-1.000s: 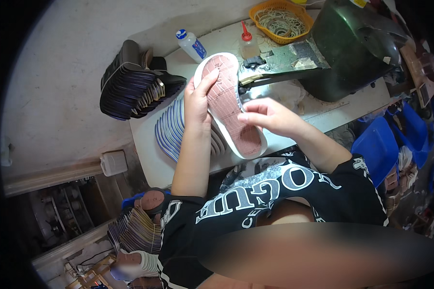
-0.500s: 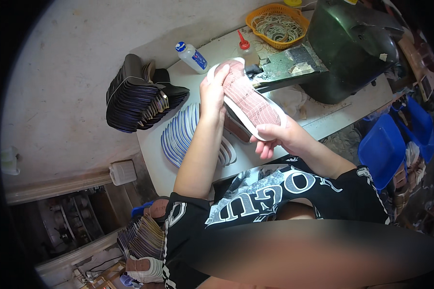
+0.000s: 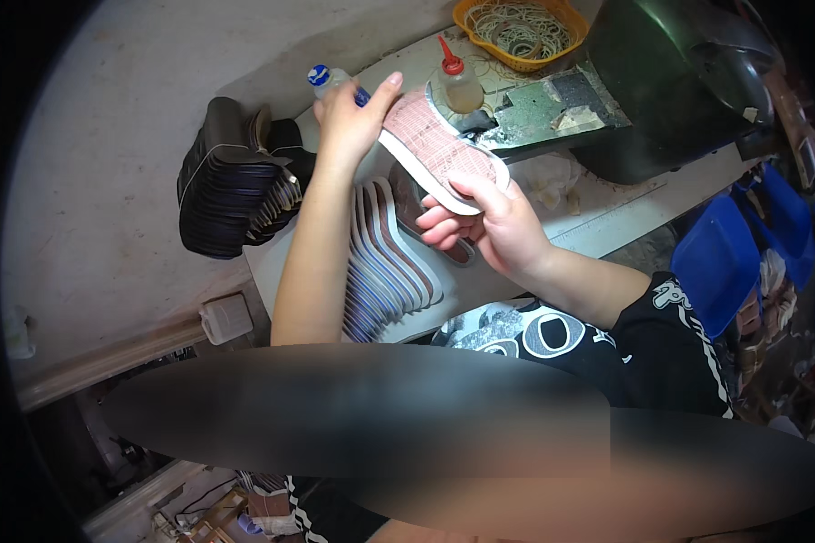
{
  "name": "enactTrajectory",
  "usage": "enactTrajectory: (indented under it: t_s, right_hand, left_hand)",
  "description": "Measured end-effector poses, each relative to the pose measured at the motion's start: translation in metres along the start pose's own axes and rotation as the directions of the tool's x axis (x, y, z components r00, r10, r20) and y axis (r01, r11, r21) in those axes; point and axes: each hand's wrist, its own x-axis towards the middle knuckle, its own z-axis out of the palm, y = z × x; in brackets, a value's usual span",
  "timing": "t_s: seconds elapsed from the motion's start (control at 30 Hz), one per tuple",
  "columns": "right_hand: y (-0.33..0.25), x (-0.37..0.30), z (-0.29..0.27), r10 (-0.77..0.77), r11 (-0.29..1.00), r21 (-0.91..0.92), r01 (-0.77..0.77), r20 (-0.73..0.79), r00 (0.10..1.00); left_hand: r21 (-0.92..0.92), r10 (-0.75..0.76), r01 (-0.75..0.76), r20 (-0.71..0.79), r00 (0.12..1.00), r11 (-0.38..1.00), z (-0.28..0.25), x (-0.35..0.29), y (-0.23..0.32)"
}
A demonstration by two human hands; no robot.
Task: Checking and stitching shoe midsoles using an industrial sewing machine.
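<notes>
In my right hand [image 3: 507, 222] is a shoe sole [image 3: 439, 149], pinkish-brown with a fine grid pattern and a white rim. The thumb presses its top face near the lower end, with the fingers curled under it. My left hand [image 3: 349, 122] is by the sole's upper left edge, thumb stretched out and apart; its other fingers are partly hidden. Behind that hand stands a white bottle with a blue cap [image 3: 319, 76]. Below the held sole, a row of white-and-blue-edged soles [image 3: 385, 262] leans together on the white table [image 3: 598, 204].
A banded stack of black soles [image 3: 231, 190] stands left of the table row. Farther back are a red-tipped bottle [image 3: 463, 89], a yellow basket [image 3: 516, 61] of rubber bands and a dark green machine [image 3: 670, 100]. Blue chairs [image 3: 720, 262] stand at the right.
My left hand has come off the sole's upper end and moved left, thumb spread. My right hand still holds the sole, now a little farther left and higher in view. The view has shifted slightly.
</notes>
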Motion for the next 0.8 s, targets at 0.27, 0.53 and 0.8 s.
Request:
enactTrajectory:
  t_s: [0.27,0.53,0.8]
  right_hand:
    - [-0.001,0.013,0.007,0.002,1.0,-0.024,-0.003,-0.009,1.0]
    - [-0.013,0.012,0.005,0.088,0.995,-0.047,-0.089,-0.016,0.996]
    - [-0.017,0.008,0.0,0.098,0.995,-0.025,-0.096,0.136,0.986]
  left_hand:
    - [-0.213,0.6,-0.678,0.69,0.406,0.704,-0.035,0.013,0.047]
    - [-0.211,0.479,-0.594,0.81,0.339,0.776,-0.036,0.03,0.056]
    - [-0.354,0.563,-0.537,0.772,0.293,0.765,-0.032,0.032,0.052]
